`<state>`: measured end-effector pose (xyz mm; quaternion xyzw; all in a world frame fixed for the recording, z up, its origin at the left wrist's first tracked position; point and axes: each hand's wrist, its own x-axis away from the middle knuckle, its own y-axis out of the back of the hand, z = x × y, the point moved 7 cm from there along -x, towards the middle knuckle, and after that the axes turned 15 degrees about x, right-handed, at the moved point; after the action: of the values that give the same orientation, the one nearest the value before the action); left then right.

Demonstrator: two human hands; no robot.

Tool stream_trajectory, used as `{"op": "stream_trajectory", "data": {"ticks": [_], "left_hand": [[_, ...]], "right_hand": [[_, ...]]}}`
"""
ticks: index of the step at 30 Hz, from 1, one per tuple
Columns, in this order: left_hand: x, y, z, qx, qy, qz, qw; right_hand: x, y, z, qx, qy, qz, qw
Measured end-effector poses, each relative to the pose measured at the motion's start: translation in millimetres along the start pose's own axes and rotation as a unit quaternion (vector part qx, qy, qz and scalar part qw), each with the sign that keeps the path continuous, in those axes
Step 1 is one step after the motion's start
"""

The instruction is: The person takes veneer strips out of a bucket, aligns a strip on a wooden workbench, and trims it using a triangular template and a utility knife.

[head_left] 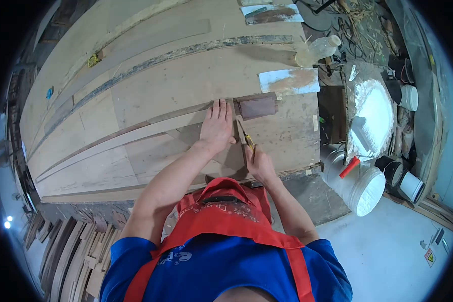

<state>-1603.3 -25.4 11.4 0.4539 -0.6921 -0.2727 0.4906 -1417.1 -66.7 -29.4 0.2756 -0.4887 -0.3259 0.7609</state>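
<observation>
Evidently the long pale wooden strip [146, 129] is the thing under work, curving across the table [171, 75] with its right end beneath the left hand [216, 126]. That hand lies flat across the strip, its fingers extended and close together, pointing away from the person; it presses from above and grips nothing that shows. Just right of the strip's end, on the near side, the right hand [259, 162] is curled closed round a utility knife [248, 139], whose tip points away from the person. A narrow wooden piece [239, 127] stands between the strip's end and the knife. Just beyond the strip's right end lies a dark brown sheet [257, 107], and farther off on that side, a brown-smeared white sheet [289, 81].
</observation>
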Motion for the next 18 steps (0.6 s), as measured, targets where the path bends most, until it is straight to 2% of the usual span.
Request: {"op": "stream_trajectory", "data": {"ticks": [1, 3, 5, 8, 9, 12, 13, 16, 18], "left_hand": [[0, 0, 1, 0.003, 0.001, 0.000, 1.000], [3, -3, 2, 0.007, 0.004, 0.002, 1.000], [3, -4, 0, 0.007, 0.003, 0.004, 1.000], [1, -3, 1, -0.001, 0.004, 0.004, 1.000], [0, -3, 2, -0.005, 0.003, 0.003, 1.000], [4, -4, 1, -0.007, 0.006, 0.005, 1.000], [4, -5, 0, -0.007, 0.006, 0.009, 1.000], [2, -2, 3, -0.006, 0.011, 0.012, 1.000], [2, -2, 3, -0.004, 0.010, 0.013, 1.000]], "right_hand": [[2, 5, -5, 0.005, -0.005, -0.001, 1.000], [-15, 57, -5, -0.050, -0.062, -0.133, 0.988], [-46, 87, -23, -0.080, -0.058, -0.275, 0.956], [-93, 93, -32, -0.071, -0.031, -0.328, 0.942], [-99, 97, -32, -0.073, -0.029, -0.331, 0.941], [-118, 77, -31, -0.134, -0.045, -0.109, 0.984], [-115, 80, -31, -0.134, -0.043, -0.108, 0.984], [-87, 103, -35, -0.158, -0.036, -0.227, 0.960], [-72, 119, -32, -0.182, -0.038, -0.211, 0.960]]}}
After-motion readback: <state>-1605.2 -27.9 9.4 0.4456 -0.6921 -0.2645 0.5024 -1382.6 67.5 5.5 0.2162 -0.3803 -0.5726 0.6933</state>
